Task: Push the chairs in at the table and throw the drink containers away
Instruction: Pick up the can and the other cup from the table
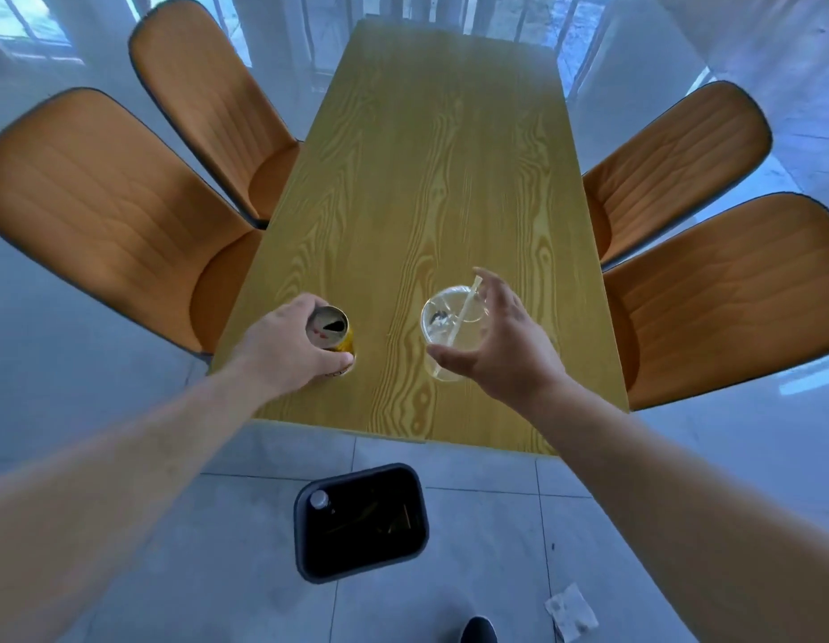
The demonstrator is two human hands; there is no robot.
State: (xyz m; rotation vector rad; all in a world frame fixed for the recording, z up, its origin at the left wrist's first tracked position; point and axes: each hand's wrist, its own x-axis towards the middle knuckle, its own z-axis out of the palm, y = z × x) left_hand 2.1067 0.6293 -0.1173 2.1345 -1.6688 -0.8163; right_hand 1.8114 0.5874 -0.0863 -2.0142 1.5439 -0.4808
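- Both forearms bare right up to the frame edge, no sleeves in view.
- left hand (287,348): no ring, no glove, no wristband.
- right hand (505,345): bare too, nothing on fingers or wrist.
- No watch or strap on either wrist.
- Nails short, unpainted where they show.
- shoe (479,631): dark, rounded toe, only the tip shows at the bottom edge; material can't be made out.
- Rest of the clothing out of frame.

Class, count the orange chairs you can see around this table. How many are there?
4. Two on the left: near chair, far chair. Two on the right: near chair, far chair. None seems hidden.
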